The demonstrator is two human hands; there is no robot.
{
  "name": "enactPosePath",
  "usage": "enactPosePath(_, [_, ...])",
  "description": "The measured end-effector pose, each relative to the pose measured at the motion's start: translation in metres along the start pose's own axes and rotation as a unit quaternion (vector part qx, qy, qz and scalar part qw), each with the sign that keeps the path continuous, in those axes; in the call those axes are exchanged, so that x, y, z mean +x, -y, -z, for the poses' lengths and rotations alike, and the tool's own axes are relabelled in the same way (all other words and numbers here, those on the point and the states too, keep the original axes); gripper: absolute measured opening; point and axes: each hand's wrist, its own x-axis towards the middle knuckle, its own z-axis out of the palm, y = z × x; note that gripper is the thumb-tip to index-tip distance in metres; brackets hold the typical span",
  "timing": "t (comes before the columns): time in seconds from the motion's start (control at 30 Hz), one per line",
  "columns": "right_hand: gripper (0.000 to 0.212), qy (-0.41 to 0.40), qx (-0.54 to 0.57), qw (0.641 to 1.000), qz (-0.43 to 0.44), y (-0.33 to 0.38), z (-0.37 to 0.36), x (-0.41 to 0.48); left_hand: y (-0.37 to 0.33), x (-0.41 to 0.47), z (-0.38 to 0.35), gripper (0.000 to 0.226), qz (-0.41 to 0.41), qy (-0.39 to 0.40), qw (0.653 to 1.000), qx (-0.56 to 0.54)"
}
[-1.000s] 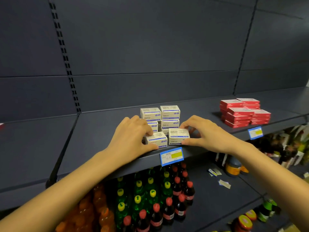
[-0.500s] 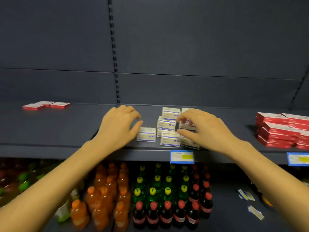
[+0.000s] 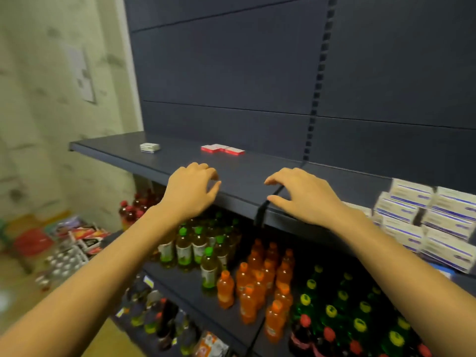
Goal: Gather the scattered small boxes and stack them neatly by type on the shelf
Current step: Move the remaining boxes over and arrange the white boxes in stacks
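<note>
Two empty hands are hanging over the dark shelf's front edge: the left hand and the right hand are each holding loosely curled fingers apart, gripping nothing. At the right, stacked white boxes are sitting on the shelf. Farther back, red boxes are lying flat, with a lone white box to their left.

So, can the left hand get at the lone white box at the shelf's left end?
Probably yes: the left hand holds nothing, only bare shelf lies between it and the white box, and the red boxes sit off to the right of that path.
</note>
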Motion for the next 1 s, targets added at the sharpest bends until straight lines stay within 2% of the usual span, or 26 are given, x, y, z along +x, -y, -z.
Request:
enactPosePath(0.23, [0.035,0.012,0.004,1.000,0.022,0.045,-0.038,0.075,0.091,-0.002,0.005,0.032,0.049,0.004,0.999,0.018])
enactPosePath(0.57, [0.038,0.016,0.003,0.998,-0.053,0.088,-0.094,0.185,0.204,0.046,-0.023,0.033,0.000,0.050,0.999,0.015])
enactPosePath(0.77, [0.041,0.051,0.001,0.992,-0.119,0.091,-0.122,0.227,0.241,0.082,-0.049,0.032,-0.034,0.072,0.997,-0.011])
enactPosePath(1.0, [0.040,0.069,-0.029,0.978,-0.195,0.050,-0.135,0.263,0.253,0.141,-0.089,0.029,-0.063,0.084,0.992,-0.063])
